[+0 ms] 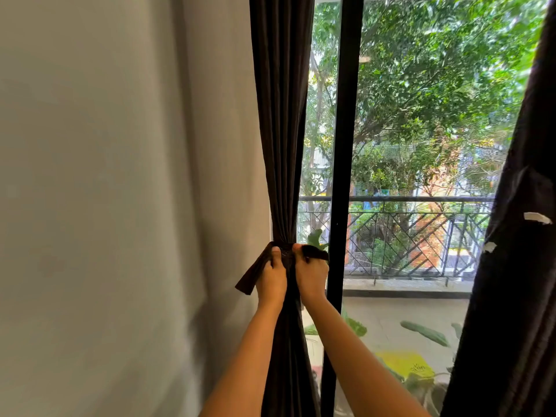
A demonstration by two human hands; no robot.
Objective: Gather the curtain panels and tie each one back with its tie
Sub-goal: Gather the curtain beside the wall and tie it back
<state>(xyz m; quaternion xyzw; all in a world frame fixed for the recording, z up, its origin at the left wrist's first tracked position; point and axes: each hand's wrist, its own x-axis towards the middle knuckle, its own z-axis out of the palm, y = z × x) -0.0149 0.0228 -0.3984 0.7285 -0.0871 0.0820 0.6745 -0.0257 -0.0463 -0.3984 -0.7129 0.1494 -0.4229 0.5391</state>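
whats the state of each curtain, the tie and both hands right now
left dark brown fabric curtain panel: gathered into a narrow bundle by the wall
dark fabric tie: wrapped round that panel, both ends held, no finished knot visible
left hand: grips the tie's left end
right hand: grips the tie's right end
right dark curtain panel: hanging, no tie visible on it

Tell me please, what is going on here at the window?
A person is tying back the dark curtain panel beside the wall. The left hand and the right hand each grip one end of the tie, which is wrapped around the gathered panel. No finished knot shows yet. A second panel hangs at the right edge.
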